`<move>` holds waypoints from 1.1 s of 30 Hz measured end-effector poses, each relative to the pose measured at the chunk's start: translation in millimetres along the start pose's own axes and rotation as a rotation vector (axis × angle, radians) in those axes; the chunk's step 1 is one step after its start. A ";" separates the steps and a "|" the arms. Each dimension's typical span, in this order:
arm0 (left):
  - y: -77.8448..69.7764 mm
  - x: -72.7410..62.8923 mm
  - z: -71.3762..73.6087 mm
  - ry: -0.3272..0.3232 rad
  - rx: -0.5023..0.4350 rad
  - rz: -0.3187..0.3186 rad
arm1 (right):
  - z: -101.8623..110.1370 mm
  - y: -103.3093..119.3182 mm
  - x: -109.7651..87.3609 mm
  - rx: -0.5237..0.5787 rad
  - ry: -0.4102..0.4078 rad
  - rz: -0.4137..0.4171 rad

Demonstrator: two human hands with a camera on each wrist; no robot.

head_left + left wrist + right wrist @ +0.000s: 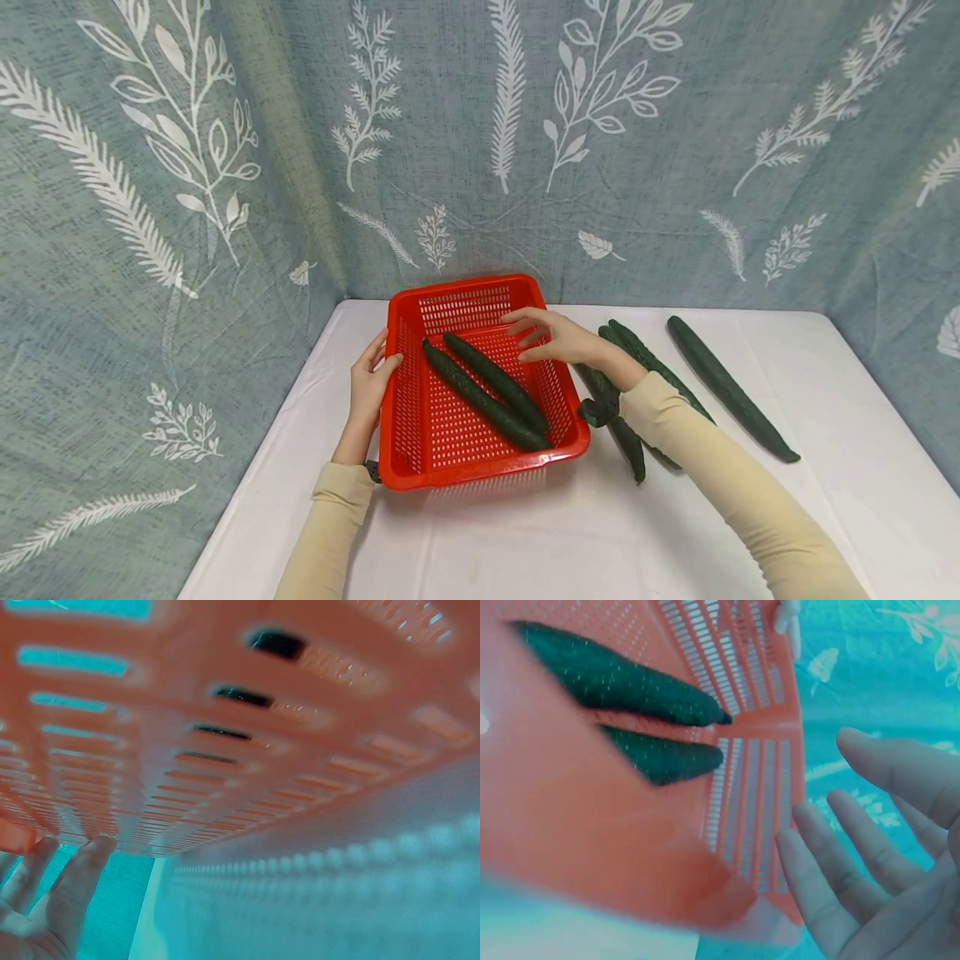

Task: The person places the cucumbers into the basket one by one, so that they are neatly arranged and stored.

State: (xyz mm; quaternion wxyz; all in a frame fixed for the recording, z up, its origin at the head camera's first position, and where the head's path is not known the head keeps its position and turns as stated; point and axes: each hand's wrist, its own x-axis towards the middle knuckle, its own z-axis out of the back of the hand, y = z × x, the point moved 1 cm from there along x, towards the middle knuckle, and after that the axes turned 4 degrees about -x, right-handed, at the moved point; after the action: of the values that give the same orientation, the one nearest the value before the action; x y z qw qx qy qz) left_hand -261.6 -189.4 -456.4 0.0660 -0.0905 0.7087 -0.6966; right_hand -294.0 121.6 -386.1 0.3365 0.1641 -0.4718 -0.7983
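Observation:
A red plastic basket with slotted walls stands on the white table, and two dark green cucumbers lie side by side in it, a left one and a right one. My left hand grips the basket's left rim, thumb over the edge and fingers along the outside wall. Over the right side of the basket hovers my right hand, its fingers spread and slightly bent, holding nothing. In the right wrist view the same cucumbers show inside the basket beyond the wall.
Several cucumbers lie together right of the basket, partly hidden under my right forearm. Another cucumber lies apart farther right. A green curtain with white leaf prints hangs behind the table and at its sides.

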 end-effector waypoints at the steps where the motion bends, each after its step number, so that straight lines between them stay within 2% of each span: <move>1: 0.1 0.1 0.2 0.003 0.004 -0.002 | 1.8 -1.2 -1.4 -0.005 0.002 0.005; 10: 1.0 0.6 0.7 0.000 0.018 0.002 | 19.9 -5.0 -19.0 -0.028 -0.006 0.011; 18: 1.7 1.3 1.8 0.014 0.021 -0.011 | 34.5 -15.5 -31.9 -0.054 -0.058 0.014; 26: 1.7 1.6 1.9 0.023 0.014 -0.005 | 48.4 -26.2 -49.8 -0.117 -0.103 -0.028; 33: 1.9 2.0 2.2 0.027 0.019 -0.004 | 59.4 -35.3 -68.3 -0.117 -0.114 -0.061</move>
State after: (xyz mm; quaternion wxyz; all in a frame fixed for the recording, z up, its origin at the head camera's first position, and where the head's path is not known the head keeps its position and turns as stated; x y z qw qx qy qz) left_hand -263.2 -191.9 -458.3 0.0559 -0.0819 0.7028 -0.7044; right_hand -292.8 218.7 -390.6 0.2937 0.1127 -0.4377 -0.8423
